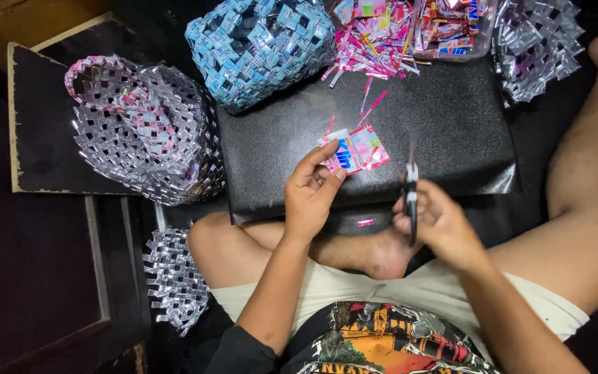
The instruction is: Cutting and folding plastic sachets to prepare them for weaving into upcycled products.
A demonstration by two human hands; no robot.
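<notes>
Head view: left hand (311, 197) pinches pink wrapper (354, 150); right hand (437, 223) apparently grips scissors (411, 190).

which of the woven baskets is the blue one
The blue woven basket at the top, just left of the pile of pink strips. The other woven pieces are silver: the silver and pink basket far left and the silver piece top right.

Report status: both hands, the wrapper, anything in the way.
Left hand pinching pink wrapper. Right hand gripping scissors, blades closed. Black board between them bare; cut strips lie far side.
</notes>
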